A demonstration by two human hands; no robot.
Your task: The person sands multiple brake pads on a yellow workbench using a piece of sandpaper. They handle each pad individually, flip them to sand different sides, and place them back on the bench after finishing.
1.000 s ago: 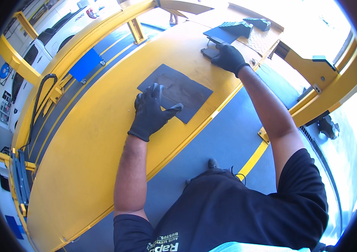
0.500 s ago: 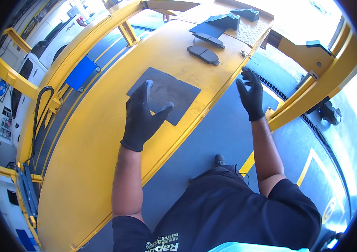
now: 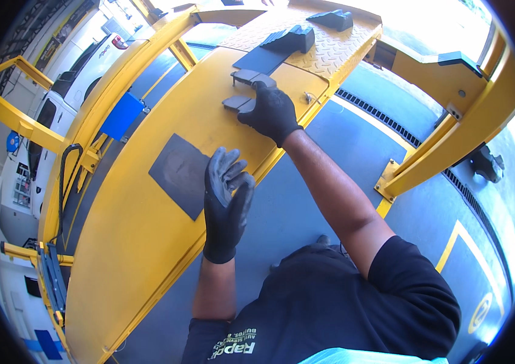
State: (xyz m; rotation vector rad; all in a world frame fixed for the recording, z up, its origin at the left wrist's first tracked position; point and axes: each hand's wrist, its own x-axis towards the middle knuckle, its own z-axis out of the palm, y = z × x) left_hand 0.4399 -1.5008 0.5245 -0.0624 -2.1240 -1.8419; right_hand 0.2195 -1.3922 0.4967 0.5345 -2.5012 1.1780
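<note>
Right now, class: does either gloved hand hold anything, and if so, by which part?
The right hand rests on the near end of a small dark pad lying on the yellow ramp; whether it grips it cannot be told. The left hand is open and holds nothing.

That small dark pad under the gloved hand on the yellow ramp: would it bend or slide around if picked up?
The pad looks like a flat, thick-edged slab, so it probably stays stiff rather than flopping. It lies flat on the ramp, so rolling or tipping seems unlikely. The right hand rests on it in a textured glove, which should probably curb slipping. Its weight cannot be told.
</note>
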